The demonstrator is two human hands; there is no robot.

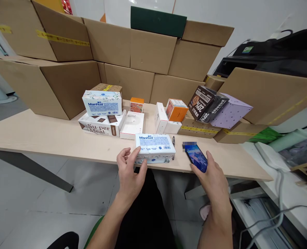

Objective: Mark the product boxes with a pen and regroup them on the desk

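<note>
A white and blue Manhua tissue pack [155, 147] lies near the table's front edge. At its left end is my left hand [131, 171], fingers apart, with the index finger and thumb against or very close to the pack. My right hand [213, 176] has its thumb and fingers around the lower end of a smartphone [198, 159] with a lit blue screen. Whether the phone is lifted off the table I cannot tell. Between pack and phone lies a small dark, slim object [173, 140].
Behind stand a second tissue pack [102, 103] on a Su-per Meal box [101, 125], a power bank box [132, 124], orange boxes [176, 110], a dark 20% box [204, 103] and a lilac box [231, 111]. Large cardboard boxes [114, 43] wall the table [52, 138].
</note>
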